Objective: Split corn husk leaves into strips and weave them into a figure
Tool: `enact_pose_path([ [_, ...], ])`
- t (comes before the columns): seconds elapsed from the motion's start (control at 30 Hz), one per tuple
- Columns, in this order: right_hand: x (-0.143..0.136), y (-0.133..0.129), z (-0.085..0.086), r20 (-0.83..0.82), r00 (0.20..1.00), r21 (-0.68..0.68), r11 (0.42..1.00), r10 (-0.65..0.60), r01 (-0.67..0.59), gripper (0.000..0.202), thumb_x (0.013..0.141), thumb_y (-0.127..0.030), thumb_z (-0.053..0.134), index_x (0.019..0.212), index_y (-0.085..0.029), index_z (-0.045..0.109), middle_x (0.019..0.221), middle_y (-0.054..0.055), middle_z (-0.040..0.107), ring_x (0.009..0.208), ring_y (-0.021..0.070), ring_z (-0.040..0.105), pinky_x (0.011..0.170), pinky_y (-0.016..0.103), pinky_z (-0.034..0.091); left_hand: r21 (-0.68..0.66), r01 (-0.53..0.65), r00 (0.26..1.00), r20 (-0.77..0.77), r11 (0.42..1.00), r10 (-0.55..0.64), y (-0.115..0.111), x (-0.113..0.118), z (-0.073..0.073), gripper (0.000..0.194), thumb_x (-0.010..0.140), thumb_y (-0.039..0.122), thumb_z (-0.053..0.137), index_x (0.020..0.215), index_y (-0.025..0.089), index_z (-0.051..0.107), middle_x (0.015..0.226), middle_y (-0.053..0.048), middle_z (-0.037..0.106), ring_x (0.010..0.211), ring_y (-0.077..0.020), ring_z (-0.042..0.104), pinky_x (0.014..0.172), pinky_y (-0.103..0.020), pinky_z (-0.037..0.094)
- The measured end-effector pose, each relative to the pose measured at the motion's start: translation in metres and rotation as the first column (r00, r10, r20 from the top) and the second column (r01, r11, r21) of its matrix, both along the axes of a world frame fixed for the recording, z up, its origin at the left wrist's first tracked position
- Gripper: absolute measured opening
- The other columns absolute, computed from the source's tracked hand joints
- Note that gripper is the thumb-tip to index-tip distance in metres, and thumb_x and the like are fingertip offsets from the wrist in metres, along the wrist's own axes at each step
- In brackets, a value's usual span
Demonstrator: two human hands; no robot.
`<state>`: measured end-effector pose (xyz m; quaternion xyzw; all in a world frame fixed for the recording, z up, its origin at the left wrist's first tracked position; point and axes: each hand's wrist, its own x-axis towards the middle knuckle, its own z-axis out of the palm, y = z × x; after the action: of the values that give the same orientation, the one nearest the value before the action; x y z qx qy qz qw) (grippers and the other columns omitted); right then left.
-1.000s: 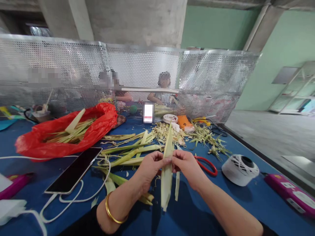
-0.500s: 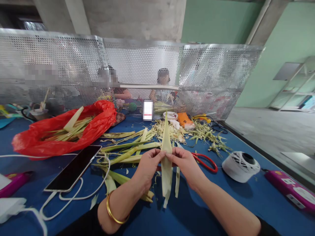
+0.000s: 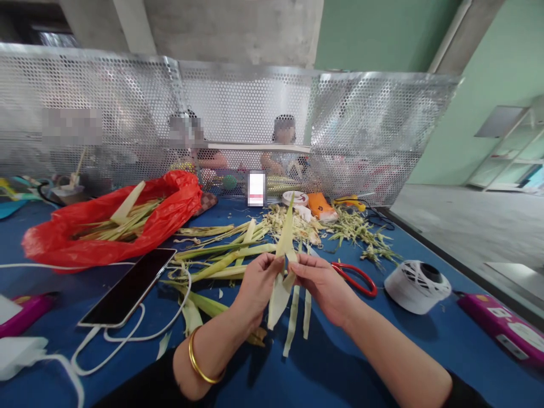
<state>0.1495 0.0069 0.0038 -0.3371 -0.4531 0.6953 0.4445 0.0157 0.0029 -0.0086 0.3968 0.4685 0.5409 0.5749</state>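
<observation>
A pale green corn husk leaf [image 3: 285,229] stands upright between my hands, its pointed tip away from me. My left hand [image 3: 257,286] pinches it at mid-length between thumb and fingers. My right hand [image 3: 325,283] pinches its right side, where a strip is parting from the leaf. Below the fingers the leaf's lower end hangs to the left, and narrow husk strips [image 3: 292,323] hang to the right. Red-handled scissors [image 3: 357,280] lie just beyond my right hand, their blades partly hidden. More husk leaves [image 3: 225,263] lie left of my hands.
On the left are a red plastic bag [image 3: 170,209] of husks, a phone [image 3: 127,289] and a white cable [image 3: 165,334]. A white thread spool [image 3: 416,286] stands right. Husk scraps [image 3: 297,224] pile up before a perforated metal screen [image 3: 246,102]; people sit behind it.
The leaf was whole across at my fingers; now it is splitting lengthwise. My right hand has pulled a strip rightward, while the lower leaf swung left.
</observation>
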Motion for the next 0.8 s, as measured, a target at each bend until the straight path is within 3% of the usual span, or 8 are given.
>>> enact_pose_path([
  [0.17,-0.005,-0.002,-0.004,0.125,0.991,0.057,0.998,-0.039,0.032,0.028,0.067,-0.04,0.077,0.076,-0.016,0.066,0.07,-0.001,0.061,0.066,0.0123,0.052,0.065,0.026,0.042,0.128,-0.077,0.98,-0.172,0.989,0.099,0.001,0.0,0.0,0.027,0.074,0.042,0.063,0.072,0.017,0.056,0.063,0.002,0.056,0.057,-0.0111,0.048,0.055,-0.023,0.038],
  [0.37,-0.009,-0.012,0.005,0.093,0.995,0.196,0.981,-0.029,0.01,0.021,0.073,-0.036,0.073,0.074,-0.016,0.066,0.074,0.0,0.064,0.073,0.0143,0.057,0.074,0.028,0.043,0.218,-0.1,0.933,-0.318,0.971,0.168,0.005,-0.003,-0.009,0.025,0.081,0.043,0.054,0.074,0.019,0.054,0.059,0.003,0.054,0.056,-0.0127,0.048,0.055,-0.024,0.038],
  [0.57,-0.001,-0.023,0.021,-0.095,0.976,0.168,0.97,0.194,-0.176,0.017,0.084,-0.032,0.063,0.076,-0.016,0.061,0.072,0.002,0.063,0.065,0.0145,0.062,0.068,0.028,0.047,0.232,-0.218,0.889,-0.354,0.948,0.291,0.013,-0.011,-0.009,0.024,0.081,0.041,0.056,0.072,0.019,0.054,0.057,0.004,0.051,0.051,-0.0106,0.043,0.052,-0.023,0.034],
  [0.7,0.01,-0.027,0.03,-0.233,0.92,0.216,0.939,0.316,-0.267,0.015,0.084,-0.03,0.063,0.075,-0.017,0.059,0.072,0.001,0.059,0.054,0.0124,0.059,0.055,0.026,0.044,0.187,-0.233,0.909,-0.306,0.954,0.282,0.016,-0.012,-0.013,0.025,0.079,0.043,0.059,0.069,0.02,0.054,0.05,0.007,0.044,0.046,-0.0091,0.036,0.049,-0.023,0.03],
  [0.8,0.018,-0.03,0.037,-0.281,0.897,0.273,0.924,0.343,-0.268,0.014,0.081,-0.029,0.064,0.073,-0.019,0.059,0.068,0.0,0.057,0.049,0.0121,0.056,0.05,0.025,0.041,0.149,-0.232,0.934,-0.243,0.961,0.263,0.018,-0.012,-0.017,0.026,0.075,0.045,0.063,0.07,0.02,0.056,0.05,0.006,0.045,0.045,-0.0099,0.038,0.047,-0.023,0.028],
])
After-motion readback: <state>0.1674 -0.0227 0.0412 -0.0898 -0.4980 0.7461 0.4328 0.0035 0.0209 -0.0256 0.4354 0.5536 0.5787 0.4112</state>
